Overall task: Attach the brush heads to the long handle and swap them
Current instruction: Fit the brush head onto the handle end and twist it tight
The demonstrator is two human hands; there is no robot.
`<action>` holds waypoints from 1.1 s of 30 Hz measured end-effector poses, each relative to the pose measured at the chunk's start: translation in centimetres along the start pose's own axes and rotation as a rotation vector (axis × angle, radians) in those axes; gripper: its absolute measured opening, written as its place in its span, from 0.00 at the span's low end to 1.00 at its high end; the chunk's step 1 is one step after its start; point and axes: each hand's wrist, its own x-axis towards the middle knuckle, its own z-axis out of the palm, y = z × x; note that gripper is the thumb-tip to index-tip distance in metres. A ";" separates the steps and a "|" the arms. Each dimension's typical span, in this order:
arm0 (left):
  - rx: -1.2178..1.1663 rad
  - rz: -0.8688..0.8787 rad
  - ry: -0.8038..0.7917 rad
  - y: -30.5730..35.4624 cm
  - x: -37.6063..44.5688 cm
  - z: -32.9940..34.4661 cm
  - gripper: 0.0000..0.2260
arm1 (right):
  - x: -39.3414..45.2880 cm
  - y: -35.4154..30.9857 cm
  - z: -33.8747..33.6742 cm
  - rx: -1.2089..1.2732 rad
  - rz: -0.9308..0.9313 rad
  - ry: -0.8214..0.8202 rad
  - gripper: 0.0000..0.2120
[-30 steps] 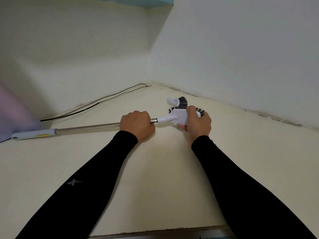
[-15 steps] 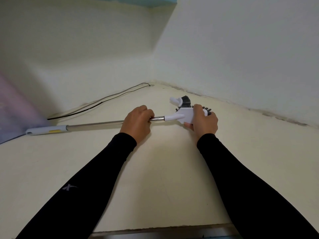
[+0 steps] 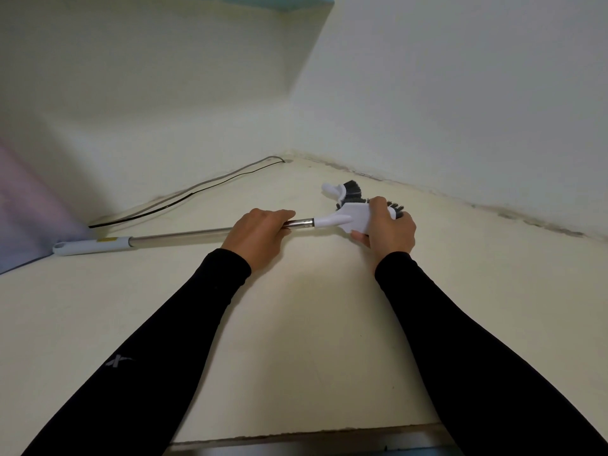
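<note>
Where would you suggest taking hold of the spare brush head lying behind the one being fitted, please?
Probably by its white socket stub, coming from the left. The spare brush head lies with that stub pointing left and free, while its dark bristles face right, close to the right hand and the fitted brush head. Bristles give a soft, poor hold.

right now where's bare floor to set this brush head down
Bare floor lies wide between the two sleeves, and right of the right hand towards the wall. It is crowded behind the held brush head, where the spare brush head lies, and along the long handle.
</note>
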 end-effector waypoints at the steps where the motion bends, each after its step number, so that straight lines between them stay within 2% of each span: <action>1: 0.000 0.004 -0.003 0.0 -0.1 0.0 0.12 | 0.0 0.0 0.0 0.000 0.002 0.002 0.20; 6: -0.042 -0.017 -0.011 0.1 -0.2 -0.1 0.15 | 0.0 0.0 -0.1 -0.002 0.005 0.004 0.20; 10: -0.075 -0.017 0.024 0.2 -0.2 0.0 0.22 | 0.1 0.0 0.0 0.002 0.007 0.014 0.20; 16: -0.062 -0.127 0.100 0.3 0.1 0.3 0.14 | 0.2 0.1 -0.1 0.004 0.010 0.017 0.20; 22: 0.021 -0.105 0.018 0.3 0.2 0.0 0.04 | 0.3 0.2 -0.1 0.031 0.020 0.016 0.20; 27: 0.044 -0.087 -0.049 0.4 0.2 -0.3 0.02 | 0.3 0.2 -0.1 0.047 0.014 0.014 0.20; 33: 0.126 -0.012 -0.145 0.3 0.4 -1.1 0.08 | 0.3 0.2 -0.1 0.043 0.018 0.002 0.20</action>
